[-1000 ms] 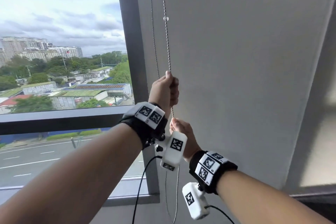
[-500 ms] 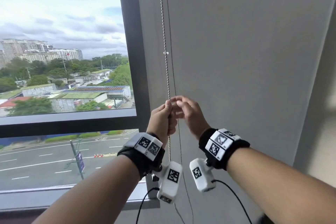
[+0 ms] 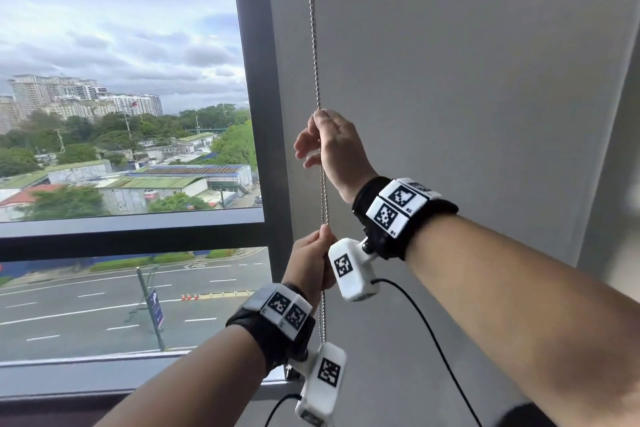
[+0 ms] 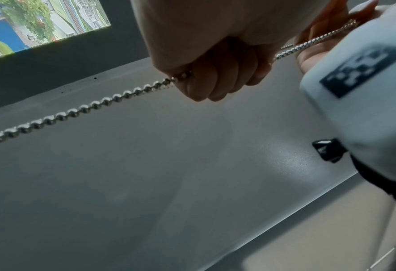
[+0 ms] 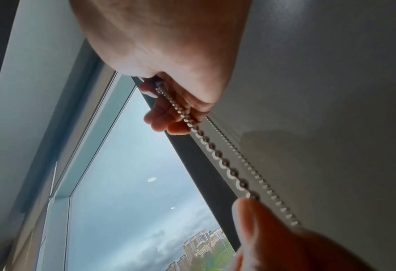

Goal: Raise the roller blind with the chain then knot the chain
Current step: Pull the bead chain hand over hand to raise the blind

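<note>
A silver bead chain (image 3: 313, 28) hangs straight down in front of the grey roller blind (image 3: 467, 97), just right of the window frame. My right hand (image 3: 332, 142) is the upper one and pinches the chain at its fingertips, the other fingers spread to the left. My left hand (image 3: 311, 260) is below it, a fist closed round the same strand. In the left wrist view the chain (image 4: 87, 108) runs into my left hand (image 4: 215, 78). In the right wrist view the chain (image 5: 225, 163) stretches taut from my right hand (image 5: 169, 55) down to the left thumb (image 5: 273, 234).
The dark window frame (image 3: 256, 114) stands left of the chain, with glass and a street outside. A sill (image 3: 104, 374) runs below. A pale wall (image 3: 616, 184) borders the blind on the right. Black camera cables hang from both wrists.
The hands have swapped heights: the left hand, on top one second ago, has come down with the chain, and the right hand has risen above it and taken the chain higher up.
</note>
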The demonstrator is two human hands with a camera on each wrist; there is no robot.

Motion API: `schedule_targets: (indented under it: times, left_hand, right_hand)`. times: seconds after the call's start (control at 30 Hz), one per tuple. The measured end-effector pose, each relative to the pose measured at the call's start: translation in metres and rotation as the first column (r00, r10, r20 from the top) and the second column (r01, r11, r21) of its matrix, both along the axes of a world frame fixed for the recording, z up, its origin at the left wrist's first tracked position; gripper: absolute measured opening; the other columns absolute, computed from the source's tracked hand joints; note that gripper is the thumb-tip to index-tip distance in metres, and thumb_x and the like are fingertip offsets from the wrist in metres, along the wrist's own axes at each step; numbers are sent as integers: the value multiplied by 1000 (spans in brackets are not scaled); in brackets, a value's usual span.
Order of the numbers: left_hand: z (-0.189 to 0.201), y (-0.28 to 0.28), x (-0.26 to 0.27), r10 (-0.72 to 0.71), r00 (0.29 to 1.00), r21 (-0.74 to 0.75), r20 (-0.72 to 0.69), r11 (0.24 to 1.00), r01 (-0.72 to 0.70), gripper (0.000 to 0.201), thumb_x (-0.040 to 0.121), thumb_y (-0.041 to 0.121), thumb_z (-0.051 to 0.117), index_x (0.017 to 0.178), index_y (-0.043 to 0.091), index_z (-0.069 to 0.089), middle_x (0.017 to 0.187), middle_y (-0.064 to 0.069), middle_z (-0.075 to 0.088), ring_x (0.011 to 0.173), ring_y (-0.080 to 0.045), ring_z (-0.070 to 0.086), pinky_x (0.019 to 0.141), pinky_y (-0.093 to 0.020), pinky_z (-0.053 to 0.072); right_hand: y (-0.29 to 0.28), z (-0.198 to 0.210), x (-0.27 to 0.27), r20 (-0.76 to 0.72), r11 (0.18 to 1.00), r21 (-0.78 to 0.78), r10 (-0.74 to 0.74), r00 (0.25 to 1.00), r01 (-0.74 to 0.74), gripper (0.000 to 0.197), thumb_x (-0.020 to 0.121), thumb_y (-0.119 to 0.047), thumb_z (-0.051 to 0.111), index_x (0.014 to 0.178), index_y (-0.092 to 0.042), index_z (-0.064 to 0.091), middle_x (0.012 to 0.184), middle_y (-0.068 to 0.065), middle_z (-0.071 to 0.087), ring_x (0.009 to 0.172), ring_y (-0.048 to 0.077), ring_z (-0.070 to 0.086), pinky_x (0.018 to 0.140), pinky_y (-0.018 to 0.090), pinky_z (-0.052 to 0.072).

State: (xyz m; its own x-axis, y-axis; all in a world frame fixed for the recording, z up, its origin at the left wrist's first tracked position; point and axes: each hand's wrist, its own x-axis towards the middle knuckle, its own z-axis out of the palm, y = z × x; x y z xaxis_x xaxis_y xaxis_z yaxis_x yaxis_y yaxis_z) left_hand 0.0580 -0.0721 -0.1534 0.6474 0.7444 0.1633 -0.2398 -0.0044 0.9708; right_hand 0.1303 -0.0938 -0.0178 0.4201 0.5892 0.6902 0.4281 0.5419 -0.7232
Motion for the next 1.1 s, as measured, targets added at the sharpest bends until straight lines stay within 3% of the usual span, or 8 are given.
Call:
schedule_targets:
  times: [0.1, 0.23, 0.37, 0.5, 0.67, 0.83, 0.97, 1.1]
  left_hand:
    - [0, 0, -3, -19, 1000, 4, 12, 1000, 19, 49, 96, 33, 42, 49, 20, 43, 46, 1, 29, 40, -13, 23, 43, -23, 15]
    - [4, 7, -7, -102, 995, -21, 11, 995, 102, 46, 97, 32, 37, 56, 12, 46, 45, 2, 31, 34, -9, 27, 35, -17, 22]
    - [11, 14, -7, -164, 984, -26, 67, 986, 166, 43, 97, 34, 33, 81, 7, 62, 68, -8, 65, 63, -19, 60, 61, -30, 42]
    - [42, 27, -4, -73, 977, 31, 202, 997, 68, 43, 98, 33, 30, 103, 5, 62, 88, -8, 68, 84, -20, 63, 86, -37, 44]
    - [93, 26, 1, -107, 963, 89, 248, 992, 87, 44, 99, 35, 25, 103, 8, 60, 101, -10, 67, 93, -21, 61, 82, -31, 43]
    - [127, 13, 13, -204, 936, 98, 288, 978, 183, 43, 98, 35, 27, 95, 8, 60, 75, -6, 67, 70, -20, 63, 64, -27, 45]
    - [124, 8, 25, -120, 942, 91, 314, 991, 96, 34, 99, 24, 32, 76, 12, 55, 46, 7, 38, 38, -8, 29, 39, -20, 22]
    - [117, 4, 30, -23, 957, 95, 290, 995, -5, 37, 87, -1, 22, 62, 16, 44, 41, 8, 24, 33, -7, 17, 38, -13, 12]
  right_hand:
    - [3, -15, 2, 21, 999, 6, -41, 999, 41, 35, 102, -19, 33, 69, -17, 43, 62, 8, 57, 54, 22, 49, 50, 29, 38]
    - [3, -24, 4, 3, 996, 54, -65, 998, 65, 37, 104, -17, 34, 67, -17, 42, 58, 6, 48, 45, 11, 40, 45, 24, 34]
    - [1, -37, 8, 31, 993, 67, -99, 995, 97, 37, 102, -20, 35, 65, -20, 42, 56, 3, 48, 48, 16, 40, 50, 28, 34]
    - [-3, -71, 9, 43, 994, 24, -109, 993, 109, 34, 99, -25, 36, 66, -20, 44, 60, 4, 49, 53, 17, 42, 56, 31, 37]
    - [-5, -117, 8, 24, 992, -55, -111, 994, 112, 35, 99, -33, 38, 67, -21, 45, 60, 4, 49, 53, 17, 41, 58, 36, 36]
    - [-18, -137, 10, -21, 995, -71, -69, 997, 68, 32, 99, -23, 38, 67, -23, 43, 64, 1, 45, 62, 18, 41, 61, 29, 37]
    - [-19, -145, 10, -26, 991, -120, -70, 997, 66, 33, 92, -45, 39, 61, -35, 45, 67, -1, 48, 68, 23, 43, 68, 43, 37]
    - [-26, -146, 12, -4, 984, -179, -11, 1000, 11, 32, 94, -34, 41, 64, -26, 48, 71, 6, 52, 68, 21, 45, 69, 41, 39]
